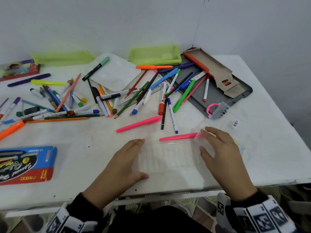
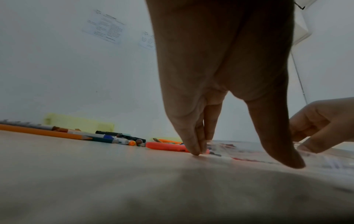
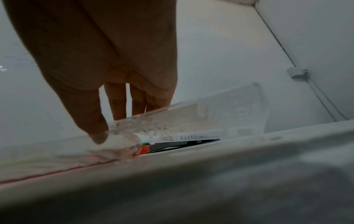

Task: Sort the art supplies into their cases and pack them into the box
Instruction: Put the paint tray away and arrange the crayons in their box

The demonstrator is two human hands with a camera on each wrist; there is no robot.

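At the far left of the white table (image 1: 94,148) lies a blue and red water-colour box (image 1: 28,165), flat near the front edge, with a red printed case (image 1: 18,68) well behind it against the wall. Between them and on toward the middle spreads a loose heap of pens, markers and pencils (image 1: 70,101), and behind that heap a green mesh pouch (image 1: 64,58) lies flat beside a white palette (image 1: 116,73). Near the front centre the left hand (image 1: 121,167) rests with straight fingers laid together, its fingertips (image 2: 195,151) down at the left end of a clear plastic tray (image 1: 168,157) and the thumb spread apart along the tray's near side. A pink pen (image 1: 139,123) lies just beyond the tray, apart from it. A second pink pen (image 1: 178,137) lies along the tray's far edge, its right end under a clear plastic flap. The right hand (image 1: 218,153) takes the tray's right end, thumb on the near side and fingers over the far side, curled round the clear plastic; the right wrist view shows the thumb (image 3: 95,133) pressing the transparent edge. Behind, a second green mesh pouch (image 1: 154,55) sits by a grey lid-like tray (image 1: 218,96) carrying more pens and a brown cardboard sleeve (image 1: 215,71).
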